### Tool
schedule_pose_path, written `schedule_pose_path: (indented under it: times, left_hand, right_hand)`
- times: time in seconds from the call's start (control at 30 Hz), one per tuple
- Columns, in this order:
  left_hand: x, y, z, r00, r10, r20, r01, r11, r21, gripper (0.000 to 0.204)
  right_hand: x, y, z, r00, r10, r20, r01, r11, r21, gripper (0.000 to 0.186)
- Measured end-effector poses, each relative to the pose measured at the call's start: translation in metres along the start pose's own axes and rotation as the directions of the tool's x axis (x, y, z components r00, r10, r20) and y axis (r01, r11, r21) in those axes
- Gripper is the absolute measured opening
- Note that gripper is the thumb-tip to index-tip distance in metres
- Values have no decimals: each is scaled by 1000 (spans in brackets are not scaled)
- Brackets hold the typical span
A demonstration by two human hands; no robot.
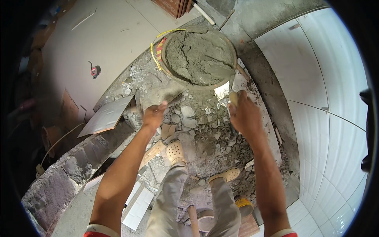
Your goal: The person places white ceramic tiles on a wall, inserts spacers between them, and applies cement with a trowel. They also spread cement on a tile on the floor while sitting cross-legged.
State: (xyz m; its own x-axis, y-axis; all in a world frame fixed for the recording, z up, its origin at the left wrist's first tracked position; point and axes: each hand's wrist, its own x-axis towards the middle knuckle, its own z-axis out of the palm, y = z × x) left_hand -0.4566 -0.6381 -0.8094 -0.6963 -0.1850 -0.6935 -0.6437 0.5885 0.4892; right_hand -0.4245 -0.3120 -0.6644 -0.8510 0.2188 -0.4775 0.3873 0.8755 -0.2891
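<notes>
A round tub [167, 75] full of wet grey mortar [197, 57] stands ahead of me on the rubble, a yellow handle [153, 49] at its left rim. My right hand [246, 114] is closed round the pale handle of a trowel [223, 91], whose shiny blade lies just below the tub's near edge. To the left, my left hand [153, 115] is raised over the rubble, smeared by motion. A blurred grey flat shape [166, 94] shows beyond its fingers; whether they hold it is unclear.
Broken rubble [189, 118] lies around my feet in beige clogs [175, 152]. White wall tiles [327, 110] rise at the right. On the left are a tape measure [95, 71], a loose tile [108, 116] and a rough block ledge [59, 189]. A yellow container [244, 205] stands behind my leg.
</notes>
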Motion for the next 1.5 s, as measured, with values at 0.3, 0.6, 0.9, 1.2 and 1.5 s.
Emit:
schedule_pose_path:
  times: [0.3, 0.6, 0.9, 1.2, 1.5]
  left_hand:
    - [11, 108, 64, 977, -166, 132, 203, 911, -358, 76]
    - [16, 115, 56, 957, -193, 216, 258, 907, -332, 70]
    - [14, 124, 44, 912, -201, 359, 332, 873, -356, 65]
    - [33, 108, 64, 959, -198, 204, 261, 900, -350, 66]
    - [27, 73, 25, 956, 92, 278, -104, 994, 29, 65]
  right_hand:
    - [6, 32, 193, 978, 95, -188, -53, 974, 219, 40]
    - [-114, 67, 148, 986, 166, 7, -159, 933, 324, 42]
    - [-15, 24, 81, 979, 6, 204, -204, -26, 979, 40]
    - [-22, 32, 113, 925, 152, 348, -379, 318, 869, 62]
    - [-269, 146, 109, 753, 379, 538, -657, 465, 593, 56]
